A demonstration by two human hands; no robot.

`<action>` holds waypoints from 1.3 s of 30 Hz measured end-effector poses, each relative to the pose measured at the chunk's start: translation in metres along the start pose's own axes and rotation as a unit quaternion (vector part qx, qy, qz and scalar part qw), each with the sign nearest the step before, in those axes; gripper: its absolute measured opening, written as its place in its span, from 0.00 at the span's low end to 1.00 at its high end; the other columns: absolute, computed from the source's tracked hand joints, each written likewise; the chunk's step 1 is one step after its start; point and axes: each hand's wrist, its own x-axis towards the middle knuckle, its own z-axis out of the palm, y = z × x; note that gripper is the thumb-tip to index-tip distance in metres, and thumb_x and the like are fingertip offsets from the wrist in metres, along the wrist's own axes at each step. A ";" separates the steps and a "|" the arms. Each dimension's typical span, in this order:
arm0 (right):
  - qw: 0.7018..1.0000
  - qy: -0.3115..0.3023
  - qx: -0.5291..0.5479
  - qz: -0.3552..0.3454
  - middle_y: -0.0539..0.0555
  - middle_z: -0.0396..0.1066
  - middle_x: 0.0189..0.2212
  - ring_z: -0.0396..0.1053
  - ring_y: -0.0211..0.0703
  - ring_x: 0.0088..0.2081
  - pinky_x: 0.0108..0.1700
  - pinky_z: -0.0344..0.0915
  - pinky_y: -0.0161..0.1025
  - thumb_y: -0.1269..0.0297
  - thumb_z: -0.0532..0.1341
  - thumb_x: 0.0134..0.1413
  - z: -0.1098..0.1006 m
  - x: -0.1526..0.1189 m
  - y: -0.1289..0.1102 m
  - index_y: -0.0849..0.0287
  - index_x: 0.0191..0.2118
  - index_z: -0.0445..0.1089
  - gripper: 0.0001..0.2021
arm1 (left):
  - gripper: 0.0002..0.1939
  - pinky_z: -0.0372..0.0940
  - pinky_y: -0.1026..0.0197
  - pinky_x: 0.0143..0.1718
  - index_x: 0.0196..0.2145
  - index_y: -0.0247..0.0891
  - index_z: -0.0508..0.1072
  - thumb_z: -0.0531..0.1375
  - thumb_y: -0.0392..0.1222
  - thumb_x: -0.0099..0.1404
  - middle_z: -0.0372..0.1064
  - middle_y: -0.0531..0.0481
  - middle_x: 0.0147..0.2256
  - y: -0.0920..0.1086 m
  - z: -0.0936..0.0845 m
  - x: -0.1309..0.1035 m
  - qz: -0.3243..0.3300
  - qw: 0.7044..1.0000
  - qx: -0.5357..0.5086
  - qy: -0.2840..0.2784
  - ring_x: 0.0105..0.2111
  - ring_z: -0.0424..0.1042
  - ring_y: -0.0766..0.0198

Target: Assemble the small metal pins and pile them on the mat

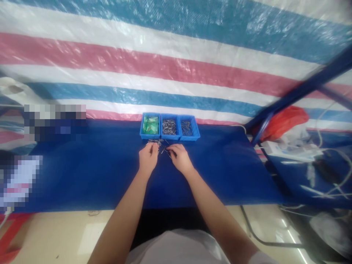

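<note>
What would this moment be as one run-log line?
left hand: at loose metal pieces | right hand: at same pieces | behind: three blue bins | surface: blue table

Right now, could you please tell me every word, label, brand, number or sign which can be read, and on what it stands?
No text can be read in this picture.
Green packaging: too small and blurred to tell.
Small metal pieces: too small to tell.
White strip-like object at right: too blurred to tell.
Striped sheet: no writing visible.
</note>
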 end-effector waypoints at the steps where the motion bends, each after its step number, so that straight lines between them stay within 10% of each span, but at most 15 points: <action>1: 1.000 0.003 0.000 0.004 0.59 0.78 0.41 0.72 0.51 0.45 0.51 0.71 0.51 0.74 0.56 0.64 0.000 0.000 0.000 0.57 0.44 0.79 0.14 | 0.20 0.65 0.64 0.32 0.36 0.39 0.77 0.53 0.54 0.72 0.74 0.50 0.26 0.000 0.000 0.000 -0.001 1.000 0.000 0.001 0.28 0.73 0.65; 19: 1.000 -0.010 -0.002 0.015 0.58 0.78 0.40 0.71 0.51 0.43 0.50 0.71 0.50 0.71 0.57 0.64 -0.003 0.000 -0.004 0.57 0.46 0.78 0.12 | 0.20 0.65 0.64 0.32 0.35 0.39 0.77 0.53 0.54 0.72 0.74 0.51 0.25 0.001 0.000 0.000 -0.003 1.000 0.004 0.004 0.28 0.74 0.65; 30: 0.979 0.102 0.133 0.112 0.57 0.72 0.41 0.73 0.43 0.39 0.44 0.74 0.44 0.62 0.54 0.68 -0.009 0.001 -0.003 0.55 0.62 0.68 0.20 | 0.17 0.65 0.64 0.32 0.37 0.39 0.77 0.55 0.53 0.71 0.73 0.53 0.26 0.004 0.000 -0.002 0.020 0.999 0.013 -0.021 0.27 0.71 0.66; 39: 0.923 0.093 0.313 0.205 0.54 0.76 0.35 0.76 0.44 0.35 0.44 0.77 0.47 0.53 0.65 0.60 -0.008 0.005 -0.008 0.56 0.44 0.74 0.13 | 0.12 0.65 0.64 0.34 0.38 0.41 0.79 0.60 0.50 0.67 0.71 0.54 0.26 0.003 0.003 -0.002 0.057 0.997 0.020 -0.048 0.26 0.69 0.67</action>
